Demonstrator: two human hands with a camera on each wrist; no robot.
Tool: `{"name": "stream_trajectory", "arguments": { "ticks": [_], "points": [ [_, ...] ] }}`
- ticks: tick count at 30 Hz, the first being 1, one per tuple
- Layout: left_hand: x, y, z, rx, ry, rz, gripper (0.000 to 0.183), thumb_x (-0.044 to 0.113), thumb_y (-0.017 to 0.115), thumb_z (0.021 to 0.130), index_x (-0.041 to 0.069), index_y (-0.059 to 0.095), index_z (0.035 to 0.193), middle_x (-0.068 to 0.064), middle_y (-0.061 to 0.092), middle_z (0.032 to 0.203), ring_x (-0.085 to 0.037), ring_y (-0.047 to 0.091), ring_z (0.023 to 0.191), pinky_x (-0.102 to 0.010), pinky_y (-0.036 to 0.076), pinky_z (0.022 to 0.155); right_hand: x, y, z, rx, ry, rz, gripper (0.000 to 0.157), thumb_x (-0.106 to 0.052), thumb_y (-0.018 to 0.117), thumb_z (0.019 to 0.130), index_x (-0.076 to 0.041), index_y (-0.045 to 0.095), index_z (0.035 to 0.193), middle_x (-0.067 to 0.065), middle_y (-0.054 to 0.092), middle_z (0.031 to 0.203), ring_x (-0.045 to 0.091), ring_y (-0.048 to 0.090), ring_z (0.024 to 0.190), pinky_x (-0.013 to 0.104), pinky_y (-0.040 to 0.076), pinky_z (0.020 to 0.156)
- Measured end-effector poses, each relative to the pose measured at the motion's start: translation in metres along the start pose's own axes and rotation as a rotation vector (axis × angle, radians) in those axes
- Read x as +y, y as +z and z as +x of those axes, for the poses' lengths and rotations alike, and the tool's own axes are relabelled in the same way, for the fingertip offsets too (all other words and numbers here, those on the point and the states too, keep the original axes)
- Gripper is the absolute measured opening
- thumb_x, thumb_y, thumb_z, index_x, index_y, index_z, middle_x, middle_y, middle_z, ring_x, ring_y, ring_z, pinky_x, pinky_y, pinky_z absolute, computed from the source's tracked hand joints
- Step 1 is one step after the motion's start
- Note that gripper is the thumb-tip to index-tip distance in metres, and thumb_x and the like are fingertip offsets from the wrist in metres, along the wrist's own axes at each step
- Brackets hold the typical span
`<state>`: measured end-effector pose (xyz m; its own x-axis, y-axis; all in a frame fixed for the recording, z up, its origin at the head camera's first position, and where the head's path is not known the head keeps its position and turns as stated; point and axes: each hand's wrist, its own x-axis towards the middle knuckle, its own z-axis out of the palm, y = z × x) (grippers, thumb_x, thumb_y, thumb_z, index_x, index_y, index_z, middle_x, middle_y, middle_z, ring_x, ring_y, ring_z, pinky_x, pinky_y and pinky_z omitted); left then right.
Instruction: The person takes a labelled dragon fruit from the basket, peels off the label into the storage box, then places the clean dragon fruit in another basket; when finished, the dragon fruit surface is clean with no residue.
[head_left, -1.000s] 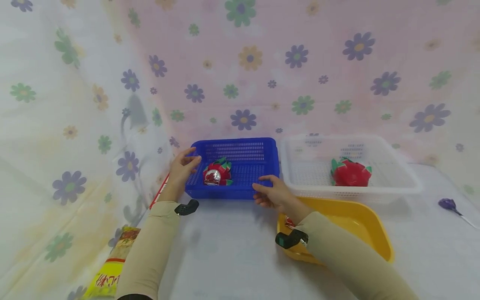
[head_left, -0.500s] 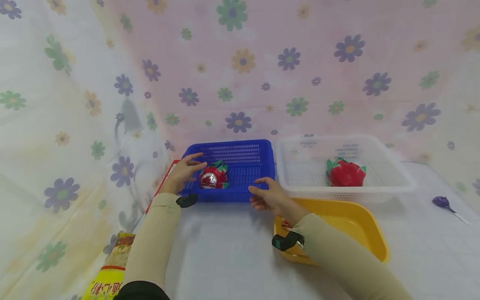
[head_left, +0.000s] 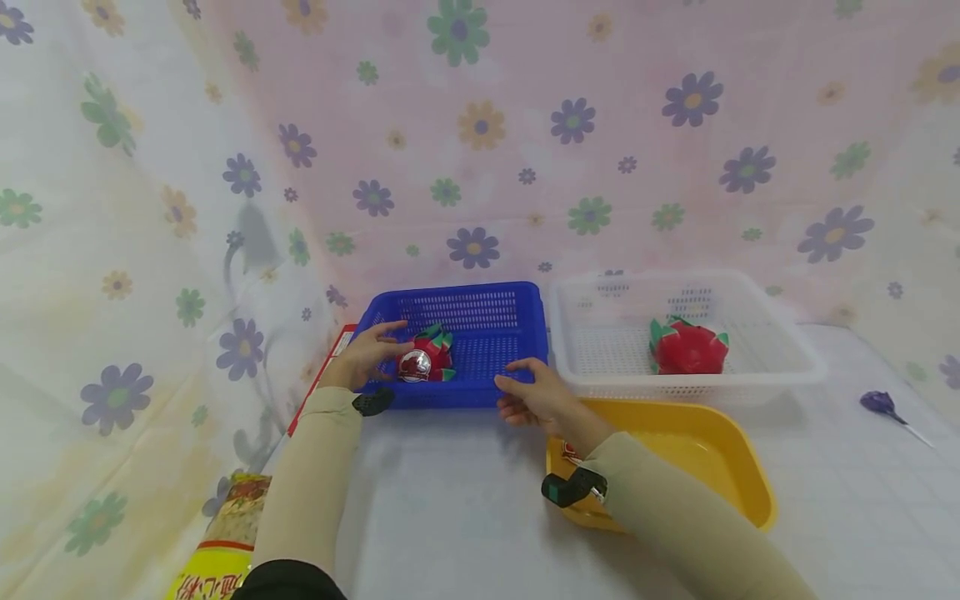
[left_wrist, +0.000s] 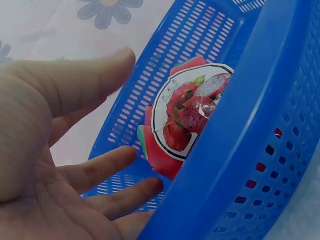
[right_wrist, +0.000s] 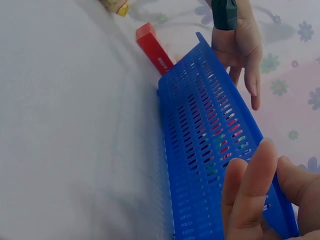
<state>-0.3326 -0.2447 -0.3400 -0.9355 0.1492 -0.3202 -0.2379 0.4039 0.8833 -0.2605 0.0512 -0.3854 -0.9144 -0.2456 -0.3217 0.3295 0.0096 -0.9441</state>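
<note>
One red dragon fruit [head_left: 433, 358], plump and shiny with green tips and a round white label [left_wrist: 184, 109] picturing the fruit, lies in the left part of the blue basket [head_left: 457, 398]. The left hand [head_left: 362, 358] has come nearer to it over the last second, its thumb and fingers apart; it appears well placed around the fruit without gripping it yet, though fingertip contact is too close to call. The right hand [head_left: 551, 402] has stayed by the basket's near right corner; whether it clamps the rim, I cannot tell. Rightward, a white basket [head_left: 780, 379] holds another red fruit [head_left: 692, 350], behind a yellow tray [head_left: 738, 487] on the bench [head_left: 442, 508].
</note>
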Motion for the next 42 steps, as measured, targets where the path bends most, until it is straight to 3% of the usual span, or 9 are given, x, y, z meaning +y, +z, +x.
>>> {"name": "stream_trajectory", "arguments": {
  "ticks": [9,18,32,42],
  "points": [
    [0.000,0.001,0.000,0.011,-0.058,-0.011,0.068,0.017,0.062,0.096,0.021,0.028,0.156,-0.021,0.018,0.162,-0.047,0.026,0.146,-0.065,0.037,0.109,-0.001,0.000,-0.002,-0.003,0.005,0.000,0.050,-0.027,0.062,0.098,-0.013,0.038,0.140,0.008,0.067,0.082,0.015,0.065,0.061,0.025,0.058,0.057],
    [-0.005,0.004,0.003,-0.019,-0.105,0.029,0.072,0.017,0.066,0.094,0.021,0.028,0.156,-0.020,0.019,0.162,-0.051,0.023,0.146,-0.063,0.027,0.117,-0.001,0.003,-0.001,0.006,0.007,-0.019,0.049,-0.027,0.064,0.096,-0.011,0.040,0.136,0.009,0.067,0.083,0.016,0.064,0.062,0.026,0.058,0.058],
    [-0.005,0.008,0.014,-0.018,-0.162,0.046,0.073,0.018,0.069,0.092,0.025,0.031,0.155,-0.022,0.022,0.159,-0.050,0.031,0.141,-0.060,0.030,0.117,0.000,0.001,-0.002,0.008,0.007,-0.018,0.048,-0.026,0.063,0.097,-0.011,0.040,0.136,0.009,0.066,0.082,0.016,0.063,0.062,0.026,0.058,0.058],
    [-0.006,0.011,0.022,-0.037,-0.142,0.022,0.076,0.012,0.068,0.092,0.024,0.028,0.156,-0.023,0.025,0.157,-0.045,0.036,0.138,-0.057,0.037,0.114,-0.001,0.001,-0.002,0.012,0.017,-0.028,0.045,-0.027,0.063,0.097,-0.013,0.042,0.134,0.010,0.067,0.083,0.016,0.063,0.062,0.026,0.058,0.058]
  ]
}}
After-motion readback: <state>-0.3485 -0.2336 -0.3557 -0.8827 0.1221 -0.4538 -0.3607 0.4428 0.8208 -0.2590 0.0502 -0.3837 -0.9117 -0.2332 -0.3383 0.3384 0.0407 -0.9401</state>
